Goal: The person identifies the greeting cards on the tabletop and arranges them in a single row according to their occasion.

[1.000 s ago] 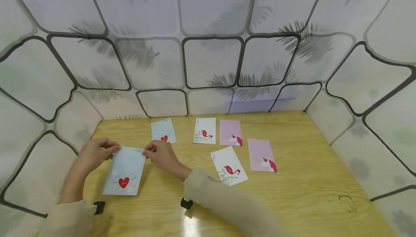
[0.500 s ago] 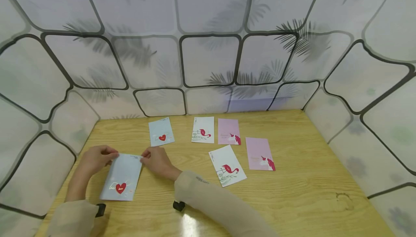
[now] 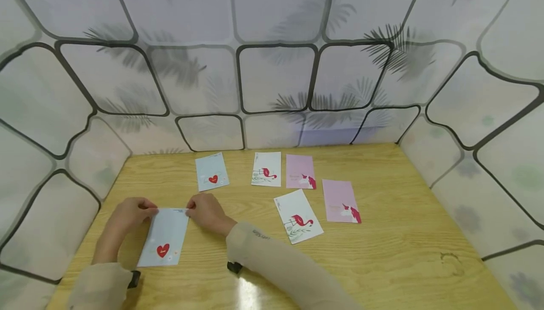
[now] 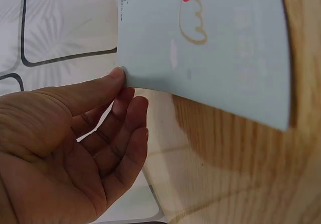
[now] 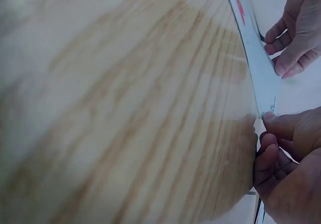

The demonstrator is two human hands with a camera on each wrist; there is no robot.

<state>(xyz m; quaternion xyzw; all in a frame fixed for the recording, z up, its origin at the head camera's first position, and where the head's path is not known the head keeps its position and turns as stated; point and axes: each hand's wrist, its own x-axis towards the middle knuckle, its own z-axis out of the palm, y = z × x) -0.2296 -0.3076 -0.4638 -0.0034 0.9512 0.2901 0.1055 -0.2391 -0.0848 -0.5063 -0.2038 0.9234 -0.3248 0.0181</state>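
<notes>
2 thumb-and-finger pinches at the left of the table (image 3: 382, 263): the left hand (image 3: 131, 215) has the nearer blue heart card (image 3: 166, 232) by its top left corner, the right hand (image 3: 208, 212) its top right. Laying down seems in hand; next, both corners likely need lowering evenly. Bottom-edge contact is hard to make out

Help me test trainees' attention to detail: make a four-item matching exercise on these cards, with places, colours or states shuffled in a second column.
Column one
1. Nearer heart card
2. Farther heart card
3. Nearer flamingo card
4. Nearer unicorn card

Column two
A. White, lying at a slant on the table
B. Pink, farthest right of all the cards
C. Pinched at its top corners by the left hand and right hand
D. Pale blue, close to the back wall

Right pairs: 1-C, 2-D, 3-A, 4-B
</notes>
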